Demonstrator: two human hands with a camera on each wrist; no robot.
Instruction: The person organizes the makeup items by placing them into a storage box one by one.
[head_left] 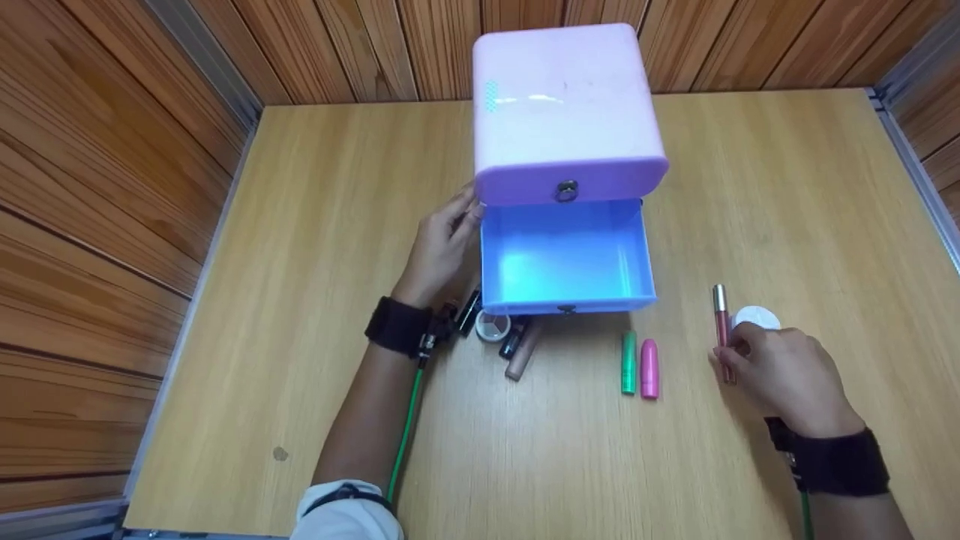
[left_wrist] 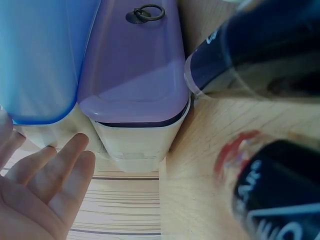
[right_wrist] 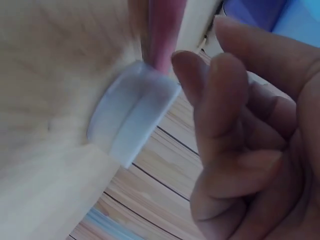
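Note:
My left hand [head_left: 441, 244] rests its fingertips at the left side of a pink two-drawer box [head_left: 562, 105]; the left wrist view shows those fingers [left_wrist: 57, 172] loosely extended beside the drawers. The box's lower blue drawer [head_left: 566, 259] is pulled out, while the purple upper one [left_wrist: 135, 65] with a ring pull is closed. Over a slim lip gloss tube [head_left: 721, 315] with a silver cap is my right hand [head_left: 787, 371], its thumb overlapping the tube. From the right wrist, thumb and index tips stand apart with nothing between them. A white round jar [head_left: 756, 316] sits beside the tube.
Left of centre lie a black tube [head_left: 469, 313], a small round pot [head_left: 493, 327] and a mauve tube [head_left: 523, 352], close by the drawer's front. A green tube [head_left: 628, 364] and a pink tube [head_left: 649, 369] lie side by side. Wood-panelled walls [head_left: 442, 49] border the table.

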